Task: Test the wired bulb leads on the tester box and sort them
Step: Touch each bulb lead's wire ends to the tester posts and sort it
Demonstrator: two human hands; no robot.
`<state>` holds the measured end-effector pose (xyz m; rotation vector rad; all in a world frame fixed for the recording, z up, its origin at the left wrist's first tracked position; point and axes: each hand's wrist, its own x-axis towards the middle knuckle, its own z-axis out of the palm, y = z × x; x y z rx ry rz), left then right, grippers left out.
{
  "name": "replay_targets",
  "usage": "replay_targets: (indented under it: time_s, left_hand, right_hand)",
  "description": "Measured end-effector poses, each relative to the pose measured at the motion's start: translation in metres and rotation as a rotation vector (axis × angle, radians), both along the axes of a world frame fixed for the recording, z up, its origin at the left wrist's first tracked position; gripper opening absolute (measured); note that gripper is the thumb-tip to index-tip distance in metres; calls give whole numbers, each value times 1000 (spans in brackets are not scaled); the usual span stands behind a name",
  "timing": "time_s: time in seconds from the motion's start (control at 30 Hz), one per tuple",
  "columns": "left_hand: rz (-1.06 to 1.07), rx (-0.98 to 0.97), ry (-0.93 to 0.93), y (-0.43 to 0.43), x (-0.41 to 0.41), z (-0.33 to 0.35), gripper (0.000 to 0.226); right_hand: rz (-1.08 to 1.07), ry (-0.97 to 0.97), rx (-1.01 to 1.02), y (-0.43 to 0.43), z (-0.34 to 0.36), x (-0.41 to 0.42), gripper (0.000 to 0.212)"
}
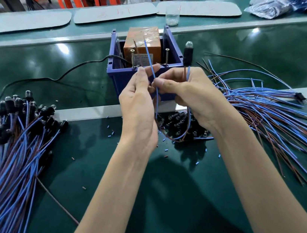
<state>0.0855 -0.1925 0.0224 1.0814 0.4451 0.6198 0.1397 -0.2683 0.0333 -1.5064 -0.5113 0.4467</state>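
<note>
A blue tester box (174, 54) holds an orange unit (143, 40) and two upright screw posts (133, 59). In front of it my left hand (137, 103) pinches a brown lead (135, 45) whose free end stands up. My right hand (189, 95) pinches the blue lead (149, 57) and holds the same part's wires below its black socket and clear bulb (187, 53), which stands upright. The wires loop down under my palms. Neither free end touches a screw post.
A heap of bulb leads (13, 136) lies at left, and a fanned pile of them (265, 104) at right. More bulbs (181, 122) sit under my hands. A black cable (45, 79) runs to the box. Wire scraps dot the green mat. Behind stand pale trays, a plastic cup (172, 16), bags.
</note>
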Motion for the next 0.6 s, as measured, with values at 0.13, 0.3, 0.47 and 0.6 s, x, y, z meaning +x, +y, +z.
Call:
replay_targets:
  time_s: [0.13, 0.3, 0.47, 0.6]
  left_hand:
    - [164, 138, 92, 12, 1, -5, 36]
    - [297, 125, 98, 30, -1, -9, 13]
    - [329, 137, 74, 41, -2, -14, 9]
    - [278, 172, 112, 45, 1, -17, 19]
  right_hand:
    - [-40, 104, 59, 1, 2, 3, 14]
    - [-247, 97, 173, -2, 0, 12, 14]
    - [-430, 138, 304, -6, -9, 25, 11]
    - [-464, 145, 233, -10, -14, 31, 13]
